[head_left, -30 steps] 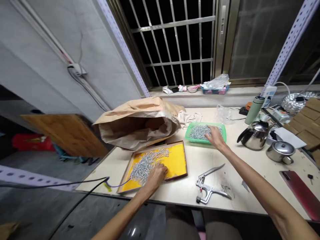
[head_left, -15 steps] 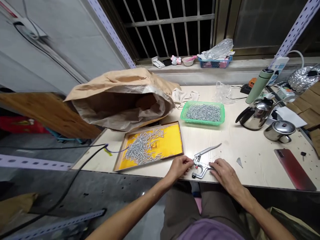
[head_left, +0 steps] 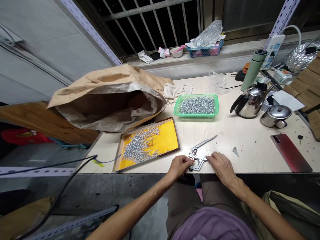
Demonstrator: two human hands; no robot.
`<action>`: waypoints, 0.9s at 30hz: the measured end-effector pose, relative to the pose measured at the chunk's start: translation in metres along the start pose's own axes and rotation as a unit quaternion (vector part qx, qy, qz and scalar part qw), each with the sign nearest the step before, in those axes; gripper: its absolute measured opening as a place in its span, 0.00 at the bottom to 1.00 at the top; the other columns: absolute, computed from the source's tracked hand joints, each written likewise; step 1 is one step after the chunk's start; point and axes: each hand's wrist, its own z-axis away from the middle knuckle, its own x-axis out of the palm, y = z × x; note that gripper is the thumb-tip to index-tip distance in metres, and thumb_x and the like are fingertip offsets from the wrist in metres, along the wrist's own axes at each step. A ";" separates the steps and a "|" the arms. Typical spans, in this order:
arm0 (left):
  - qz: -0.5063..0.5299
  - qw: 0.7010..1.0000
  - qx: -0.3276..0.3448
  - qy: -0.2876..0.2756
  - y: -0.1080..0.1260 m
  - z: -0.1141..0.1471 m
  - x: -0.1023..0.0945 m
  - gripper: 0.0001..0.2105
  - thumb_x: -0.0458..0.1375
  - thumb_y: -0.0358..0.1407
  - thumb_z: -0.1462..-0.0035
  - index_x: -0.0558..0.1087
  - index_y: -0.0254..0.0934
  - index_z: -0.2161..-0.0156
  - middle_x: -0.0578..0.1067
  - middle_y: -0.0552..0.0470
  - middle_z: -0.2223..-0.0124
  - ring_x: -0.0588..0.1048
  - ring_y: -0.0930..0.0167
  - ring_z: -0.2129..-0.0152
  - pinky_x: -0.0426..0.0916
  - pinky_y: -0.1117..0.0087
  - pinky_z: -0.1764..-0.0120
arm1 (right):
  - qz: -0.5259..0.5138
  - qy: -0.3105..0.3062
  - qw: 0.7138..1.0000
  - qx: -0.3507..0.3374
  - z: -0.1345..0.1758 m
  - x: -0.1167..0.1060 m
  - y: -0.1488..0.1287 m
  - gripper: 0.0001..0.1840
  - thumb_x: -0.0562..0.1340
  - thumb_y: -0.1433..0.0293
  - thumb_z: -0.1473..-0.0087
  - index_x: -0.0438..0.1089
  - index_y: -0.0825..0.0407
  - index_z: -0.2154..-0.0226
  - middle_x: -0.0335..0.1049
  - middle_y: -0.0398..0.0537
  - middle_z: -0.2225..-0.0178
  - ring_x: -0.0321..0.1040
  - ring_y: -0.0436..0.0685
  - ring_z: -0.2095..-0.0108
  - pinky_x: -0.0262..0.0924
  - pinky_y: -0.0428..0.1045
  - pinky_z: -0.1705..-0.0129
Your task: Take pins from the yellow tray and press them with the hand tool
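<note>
Hand pliers [head_left: 199, 162] with a curved silver jaw, a small spring and a red part lie at the table's front edge, one long handle pointing away to the right. My left hand [head_left: 179, 167] is closed in a pinch at the jaw end; what sits between its fingertips is too small to make out. From the other side my right hand [head_left: 222, 166] grips the near handle, its fingers bent over it. Left of the pliers, small metal pins [head_left: 137, 148] are heaped in a shallow cardboard tray [head_left: 178, 140] with a yellow bottom.
A green basket [head_left: 196, 115] full of small metal pieces stands behind the pliers. A large open paper sack [head_left: 100, 83] leans at the left. To the right are a kettle [head_left: 250, 103], a lidded steel cup [head_left: 273, 120], a green flask [head_left: 253, 70] and a red phone [head_left: 291, 153].
My left fingertips have shifted down along the jaw, closer to its lower end. My right hand keeps its hold at the handle. The whole view has swung slightly.
</note>
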 end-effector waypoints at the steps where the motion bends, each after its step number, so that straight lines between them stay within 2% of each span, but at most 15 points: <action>1: -0.010 1.000 -0.001 0.001 0.001 0.001 0.000 0.11 0.58 0.42 0.53 0.71 0.33 0.74 0.62 0.62 0.86 0.59 0.79 0.89 0.51 0.76 0.83 | 0.002 0.001 1.000 0.000 0.000 0.000 0.000 0.11 0.55 0.78 0.42 0.71 0.52 0.62 0.65 0.46 0.70 0.60 0.53 0.69 0.51 0.48 0.67; 6: -0.054 0.998 -0.002 -0.009 0.006 0.003 -0.002 0.08 0.56 0.37 0.51 0.71 0.33 0.75 0.61 0.62 0.87 0.58 0.79 0.89 0.51 0.76 0.83 | 0.017 0.012 1.000 -0.010 0.001 0.003 0.002 0.13 0.54 0.81 0.43 0.71 0.52 0.62 0.64 0.46 0.71 0.59 0.53 0.69 0.51 0.48 0.68; 12: -0.064 0.996 -0.023 -0.060 0.004 -0.004 -0.003 0.10 0.55 0.37 0.49 0.67 0.35 0.79 0.60 0.62 0.88 0.56 0.79 0.90 0.51 0.76 0.83 | 0.037 0.009 0.999 -0.017 0.004 0.008 0.003 0.15 0.53 0.82 0.44 0.71 0.52 0.62 0.64 0.47 0.71 0.60 0.53 0.69 0.52 0.48 0.68; 15: -0.053 0.995 -0.022 -0.082 0.002 -0.007 -0.004 0.13 0.56 0.39 0.49 0.64 0.36 0.81 0.59 0.62 0.89 0.55 0.80 0.90 0.51 0.76 0.84 | 0.023 -0.028 0.999 -0.010 0.002 0.001 0.005 0.13 0.54 0.79 0.42 0.71 0.51 0.59 0.65 0.48 0.68 0.62 0.53 0.67 0.55 0.48 0.67; 17: -0.049 0.995 -0.017 -0.087 0.000 -0.009 -0.004 0.15 0.57 0.41 0.50 0.63 0.36 0.82 0.58 0.62 0.89 0.55 0.80 0.90 0.51 0.76 0.84 | -0.001 -0.071 0.997 -0.004 -0.004 -0.007 0.010 0.12 0.59 0.72 0.43 0.69 0.51 0.56 0.67 0.51 0.61 0.63 0.56 0.61 0.58 0.49 0.62; 18: -0.047 0.995 -0.014 -0.087 0.000 -0.009 -0.004 0.15 0.58 0.41 0.51 0.63 0.36 0.82 0.59 0.62 0.89 0.55 0.80 0.90 0.50 0.76 0.84 | -0.008 -0.094 0.996 0.002 -0.009 -0.011 0.014 0.17 0.62 0.68 0.45 0.67 0.51 0.52 0.66 0.55 0.54 0.62 0.59 0.56 0.59 0.51 0.59; 20: -0.045 0.995 -0.013 -0.085 -0.001 -0.010 -0.004 0.15 0.58 0.42 0.51 0.63 0.36 0.81 0.59 0.62 0.88 0.55 0.80 0.90 0.50 0.76 0.84 | -0.004 -0.144 0.989 0.021 -0.021 -0.019 0.024 0.35 0.67 0.61 0.52 0.60 0.54 0.44 0.55 0.61 0.41 0.54 0.67 0.45 0.57 0.57 0.51; 22: -0.040 0.996 -0.012 -0.083 -0.002 -0.010 -0.003 0.15 0.58 0.41 0.51 0.63 0.36 0.81 0.58 0.62 0.89 0.54 0.80 0.91 0.49 0.76 0.85 | 0.003 -0.204 0.979 0.028 -0.033 -0.024 0.033 0.48 0.70 0.57 0.58 0.52 0.56 0.39 0.43 0.63 0.36 0.43 0.72 0.39 0.52 0.62 0.46; 23: -0.037 0.996 -0.011 -0.083 -0.002 -0.010 -0.003 0.15 0.57 0.41 0.51 0.62 0.36 0.82 0.58 0.63 0.89 0.54 0.80 0.91 0.49 0.76 0.85 | 0.001 -0.232 0.972 0.023 -0.038 -0.027 0.037 0.52 0.70 0.55 0.60 0.51 0.56 0.38 0.41 0.63 0.35 0.40 0.73 0.37 0.50 0.63 0.44; 25: -0.034 0.996 -0.011 -0.082 -0.003 -0.010 -0.002 0.15 0.57 0.41 0.50 0.62 0.36 0.82 0.57 0.63 0.89 0.53 0.80 0.91 0.48 0.76 0.85 | -0.002 -0.268 0.963 0.006 -0.048 -0.030 0.041 0.55 0.70 0.52 0.62 0.50 0.57 0.38 0.43 0.63 0.36 0.40 0.73 0.38 0.49 0.63 0.44; 27: -0.034 0.996 -0.012 -0.081 -0.003 -0.009 -0.002 0.15 0.57 0.41 0.50 0.62 0.36 0.81 0.57 0.63 0.89 0.53 0.80 0.91 0.49 0.76 0.85 | 0.005 -0.273 0.962 -0.007 -0.055 -0.034 0.041 0.55 0.70 0.51 0.64 0.51 0.57 0.39 0.49 0.64 0.38 0.45 0.72 0.40 0.49 0.63 0.45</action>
